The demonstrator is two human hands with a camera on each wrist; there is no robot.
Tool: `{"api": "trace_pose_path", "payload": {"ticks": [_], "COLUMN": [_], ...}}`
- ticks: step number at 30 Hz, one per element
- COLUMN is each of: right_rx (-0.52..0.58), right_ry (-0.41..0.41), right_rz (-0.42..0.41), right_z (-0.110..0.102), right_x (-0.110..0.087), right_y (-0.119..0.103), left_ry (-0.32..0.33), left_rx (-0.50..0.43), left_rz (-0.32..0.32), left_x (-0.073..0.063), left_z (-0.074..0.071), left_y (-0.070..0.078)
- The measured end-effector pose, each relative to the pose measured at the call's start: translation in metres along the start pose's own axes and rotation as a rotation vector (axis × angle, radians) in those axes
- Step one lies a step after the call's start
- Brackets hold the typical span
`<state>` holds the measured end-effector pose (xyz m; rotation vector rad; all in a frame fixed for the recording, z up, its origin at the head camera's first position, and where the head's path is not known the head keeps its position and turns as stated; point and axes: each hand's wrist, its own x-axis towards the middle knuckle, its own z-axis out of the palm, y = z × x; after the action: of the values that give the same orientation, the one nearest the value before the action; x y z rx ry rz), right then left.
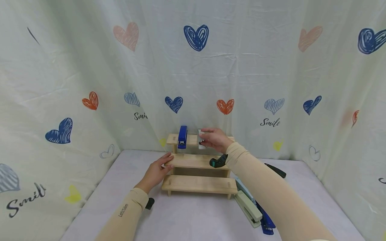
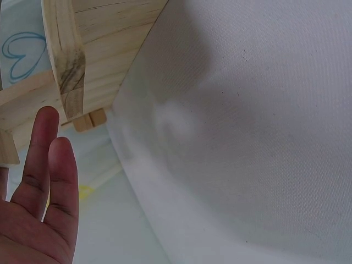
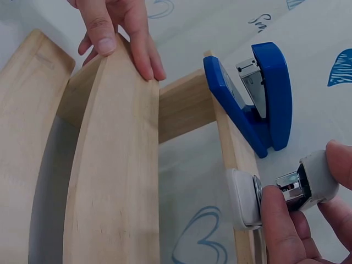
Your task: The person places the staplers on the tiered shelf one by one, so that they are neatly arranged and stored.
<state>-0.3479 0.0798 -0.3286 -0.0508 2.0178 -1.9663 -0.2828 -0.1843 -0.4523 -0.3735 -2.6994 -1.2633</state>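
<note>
Standing 3 tiers high: wooden rack [image 1: 193,161]. Left hand [image 1: 156,172] at its 9 o'clock end, middle board between thumb and fingers. Right hand [image 1: 216,139] at top tier, 1 o'clock from rack centre. Blue stapler [image 1: 182,135] on that tier, toward 11 o'clock. White stapler [image 3: 241,201] at top tier, upper part pinched by right hand, 9 o'clock from that palm; long axis 12-to-6 in head view. Right hand nearer; left well apart, at 8 o'clock.

Near-right staplers [image 1: 248,206] are blocking, the right sleeve [image 1: 265,180] apparently hiding parts; left of them the worktop [image 1: 196,217] is giving passage; a blue stapler [image 1: 182,136] is crowding the rack's [image 1: 199,184] far left.
</note>
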Motion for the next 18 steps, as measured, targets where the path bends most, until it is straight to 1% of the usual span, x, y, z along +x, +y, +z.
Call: {"api": "trace_pose_path", "payload": {"ticks": [11,16,18], "right_rx": [-0.021,-0.044,-0.069], "right_ry": [0.01,-0.006,-0.018], "right_rz": [-0.005,0.002,0.002], "right_z": [0.0002,-0.002,-0.0052], "right_x": [-0.0011,-0.0019,-0.0036], "right_y": [0.0019,0.0001,-0.0023], "left_ry": [0.002,0.004,0.006], "left_rx": [-0.005,-0.005,-0.007], "left_rz": [0.005,0.01,0.008], "left_x": [0.0008,0.0007,0.0008], "left_z": [0.0022,0.0017,0.001], "left_y": [-0.0025,-0.0024,-0.0018]}}
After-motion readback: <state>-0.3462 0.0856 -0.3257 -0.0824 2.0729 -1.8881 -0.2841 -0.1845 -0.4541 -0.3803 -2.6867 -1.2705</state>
